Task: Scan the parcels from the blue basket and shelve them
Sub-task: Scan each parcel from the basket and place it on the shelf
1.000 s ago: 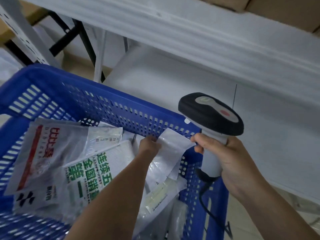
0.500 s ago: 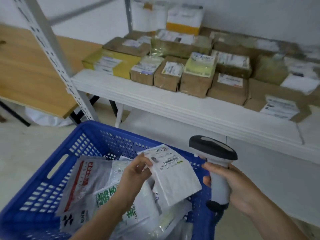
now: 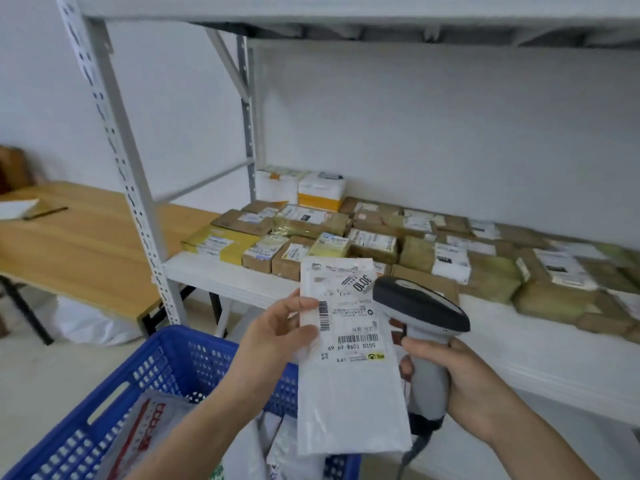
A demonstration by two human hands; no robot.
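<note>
White parcel (image 3: 349, 382) pinched in left hand (image 3: 277, 327), label up, above blue basket (image 3: 166, 362). Right hand (image 3: 460, 382) grips scanner (image 3: 420, 337) beside it.

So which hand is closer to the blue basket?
Left. The left hand, holding the white parcel, is above the blue basket's far rim; the right hand grips the scanner off to the basket's right.

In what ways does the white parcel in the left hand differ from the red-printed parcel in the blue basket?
The white parcel is held upright by the left hand, next to the scanner in the right hand; the red-printed parcel lies in the blue basket. The white parcel shows a label with barcodes; the red-printed parcel shows red lettering, no barcode visible. Both are flat plastic bags.
</note>
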